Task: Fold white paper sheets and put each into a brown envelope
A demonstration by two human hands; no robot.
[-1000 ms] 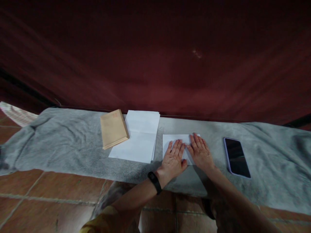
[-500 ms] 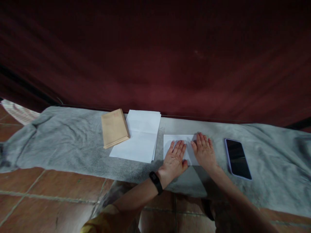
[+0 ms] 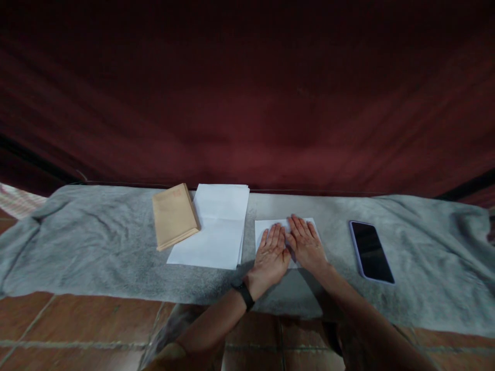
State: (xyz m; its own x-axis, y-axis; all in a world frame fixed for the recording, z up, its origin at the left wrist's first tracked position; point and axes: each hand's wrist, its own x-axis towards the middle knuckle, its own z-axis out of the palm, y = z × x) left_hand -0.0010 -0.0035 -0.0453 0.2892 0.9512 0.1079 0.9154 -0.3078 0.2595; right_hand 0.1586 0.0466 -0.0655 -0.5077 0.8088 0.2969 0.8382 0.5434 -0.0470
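Observation:
A folded sheet of white paper [image 3: 261, 226] lies on the grey cloth, mostly covered by my two hands. My left hand [image 3: 271, 255] rests flat on its left half, fingers stretched forward and a dark band on the wrist. Flat on the right half is my right hand [image 3: 307, 247], its fingers pointing to the far edge. The hands are side by side, thumbs close together, and neither grips anything.
Left of my hands lies a stack of white sheets [image 3: 220, 232], with a bundle of brown envelopes [image 3: 174, 216] overlapping its left edge. A phone [image 3: 372, 252] in a purple case lies to the right. Grey cloth [image 3: 104, 237] covers the narrow surface; dark red fabric [image 3: 247, 118] hangs behind.
My right hand slid right toward the paper's right edge, then came back left beside my left hand. My left hand stayed pressed on the paper. The view shifted slightly.

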